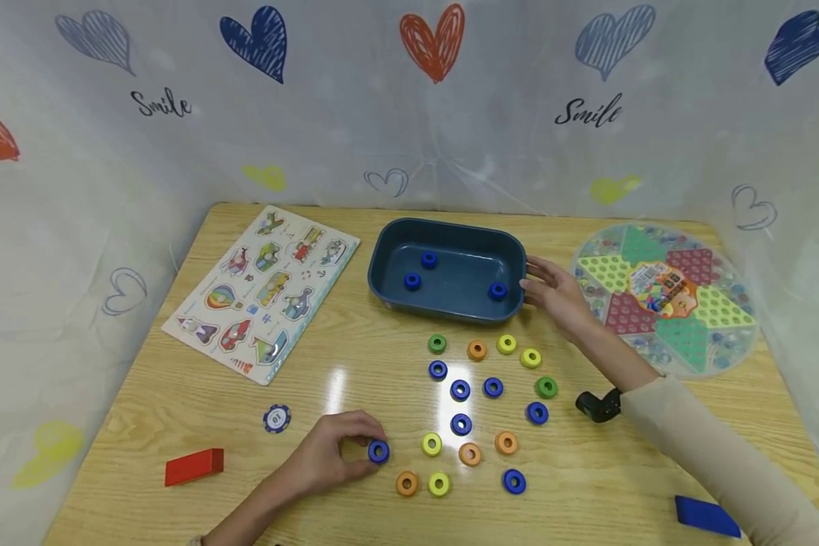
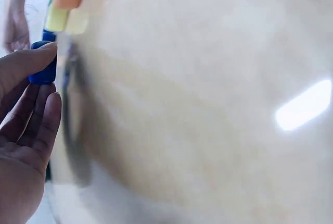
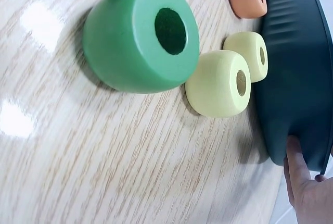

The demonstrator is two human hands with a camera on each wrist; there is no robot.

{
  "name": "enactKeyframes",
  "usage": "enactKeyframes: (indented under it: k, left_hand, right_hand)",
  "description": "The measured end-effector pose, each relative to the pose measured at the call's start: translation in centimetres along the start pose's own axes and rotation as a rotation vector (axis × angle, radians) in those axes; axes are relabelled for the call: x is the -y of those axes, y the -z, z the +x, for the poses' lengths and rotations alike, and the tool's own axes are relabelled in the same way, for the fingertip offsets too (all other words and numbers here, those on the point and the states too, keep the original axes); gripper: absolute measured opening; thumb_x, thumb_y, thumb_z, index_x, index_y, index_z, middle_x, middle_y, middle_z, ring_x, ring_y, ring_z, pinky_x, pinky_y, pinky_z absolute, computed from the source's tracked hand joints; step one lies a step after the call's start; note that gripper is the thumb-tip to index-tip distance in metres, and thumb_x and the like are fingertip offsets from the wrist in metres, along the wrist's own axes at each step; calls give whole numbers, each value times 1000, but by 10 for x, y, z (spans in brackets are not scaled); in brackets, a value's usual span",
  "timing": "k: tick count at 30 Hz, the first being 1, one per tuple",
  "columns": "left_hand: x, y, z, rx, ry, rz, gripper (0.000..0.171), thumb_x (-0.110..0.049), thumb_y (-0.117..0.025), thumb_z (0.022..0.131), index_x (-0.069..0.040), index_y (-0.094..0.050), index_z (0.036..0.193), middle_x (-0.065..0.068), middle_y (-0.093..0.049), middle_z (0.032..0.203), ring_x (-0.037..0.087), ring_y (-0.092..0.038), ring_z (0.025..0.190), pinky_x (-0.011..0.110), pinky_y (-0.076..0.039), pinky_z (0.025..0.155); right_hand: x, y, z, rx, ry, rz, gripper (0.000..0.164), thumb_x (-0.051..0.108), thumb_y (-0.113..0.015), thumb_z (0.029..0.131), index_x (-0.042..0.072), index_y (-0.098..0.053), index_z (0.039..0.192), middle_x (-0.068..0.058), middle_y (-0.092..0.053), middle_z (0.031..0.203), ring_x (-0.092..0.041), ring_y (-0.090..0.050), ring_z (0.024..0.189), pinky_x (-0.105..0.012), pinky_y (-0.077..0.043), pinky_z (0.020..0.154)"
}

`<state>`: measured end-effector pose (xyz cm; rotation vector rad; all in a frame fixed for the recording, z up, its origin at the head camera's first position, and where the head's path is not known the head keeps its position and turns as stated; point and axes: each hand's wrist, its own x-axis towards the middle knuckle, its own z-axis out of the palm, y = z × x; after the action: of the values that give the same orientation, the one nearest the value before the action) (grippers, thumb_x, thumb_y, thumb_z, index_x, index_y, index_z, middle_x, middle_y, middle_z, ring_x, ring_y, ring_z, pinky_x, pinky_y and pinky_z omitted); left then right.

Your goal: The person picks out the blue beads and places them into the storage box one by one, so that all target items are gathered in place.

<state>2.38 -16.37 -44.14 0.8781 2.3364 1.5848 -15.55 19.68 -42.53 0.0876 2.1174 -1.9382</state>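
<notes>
Between thumb and fingers, my left hand (image 1: pixel 327 453) pinches a blue wooden bead (image 1: pixel 378 452) at the front of the table; in the left wrist view the same bead (image 2: pixel 43 63) shows side-on. My right hand (image 1: pixel 556 294) holds the right end of a dark teal plastic basin (image 1: pixel 444 309), with the thumb at the rim and fingers against the outer wall (image 3: pixel 294 99). Inside the basin lie three blue beads (image 1: pixel 497 290). In front of it, several loose beads are spread out: blue (image 1: pixel 493 387), green (image 1: pixel 547 387), yellow (image 1: pixel 530 358) and orange (image 1: pixel 506 443).
A picture puzzle board (image 1: pixel 259 296) lies at the back left, a round Chinese checkers board (image 1: pixel 669 303) at the right. Near the left arm are a poker chip (image 1: pixel 276 418) and a red block (image 1: pixel 194 467). A black object (image 1: pixel 597 407) and a blue block (image 1: pixel 706 517) lie by the right sleeve.
</notes>
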Motion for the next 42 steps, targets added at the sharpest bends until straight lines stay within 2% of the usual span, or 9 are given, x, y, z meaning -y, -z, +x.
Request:
enactKeyframes:
  k: [4, 8, 12, 14, 22, 27, 31, 34, 42]
  left_hand:
    - [2, 10, 16, -2, 8, -4, 34, 5, -81, 65, -5, -69, 95, 3, -65, 95, 17, -59, 82, 32, -51, 68]
    - [-22, 27, 50, -5, 0, -24, 33, 12, -78, 64, 2, -68, 94, 11, -64, 93, 23, -59, 78, 40, -52, 65]
    - [-28, 39, 84, -3, 9, -24, 31, 11, -77, 66, 4, -67, 95, 14, -64, 95, 26, -60, 80, 44, -52, 67]
    - [-27, 44, 101, -8, 7, -18, 30, 10, -76, 68, 5, -67, 96, 15, -63, 96, 27, -59, 82, 45, -52, 69]
    - [13, 62, 178, -71, -31, 3, 34, -3, -79, 71, -2, -68, 103, 6, -62, 100, 23, -59, 86, 40, -52, 72]
    - [21, 65, 219, -104, 7, 68, 34, -8, -79, 73, -4, -68, 105, 1, -61, 98, 16, -59, 85, 33, -52, 70]
    - [22, 64, 236, -111, 57, 102, 34, -9, -79, 73, -6, -69, 106, -1, -62, 97, 15, -60, 85, 27, -52, 69]
    - [21, 62, 242, -110, 61, 110, 35, -10, -80, 73, -7, -69, 106, -1, -63, 100, 16, -59, 86, 26, -51, 70]
    - [23, 58, 244, -111, 57, 85, 36, -12, -80, 72, -8, -68, 106, 7, -62, 105, 25, -59, 94, 27, -51, 75]
  right_hand:
    - [-1, 2, 1, -6, 2, -6, 56, 10, -51, 96, 4, -25, 145, -20, -33, 142, -34, -46, 119, -27, -49, 84]
    - [-1, 2, 0, -11, 7, -3, 56, 10, -51, 95, 4, -26, 145, -20, -33, 142, -34, -46, 118, -26, -50, 82]
    - [-4, 1, 0, -15, 3, 16, 57, 9, -53, 94, 4, -27, 145, -21, -34, 141, -33, -48, 116, -27, -51, 81]
    - [-6, 0, 0, -15, -1, 13, 57, 8, -53, 94, 4, -27, 145, -21, -35, 140, -32, -49, 116, -27, -51, 81]
    - [-5, -2, -1, -10, 1, 17, 55, 5, -50, 95, 3, -28, 144, -21, -35, 141, -35, -46, 118, -27, -51, 81]
    - [-4, -2, 2, -19, -1, 20, 54, 6, -50, 95, 3, -27, 144, -21, -34, 141, -35, -45, 119, -26, -50, 82]
    - [-4, -5, 1, -10, -2, 7, 55, 6, -51, 95, 4, -28, 144, -20, -35, 141, -34, -45, 119, -28, -50, 83]
    - [-4, -6, 0, -6, 6, -8, 55, 7, -50, 95, 4, -27, 145, -20, -34, 141, -34, -45, 119, -29, -50, 83]
    - [-3, -3, 0, -22, 8, -20, 55, 7, -50, 95, 5, -27, 145, -20, -34, 141, -34, -45, 119, -27, -50, 82]
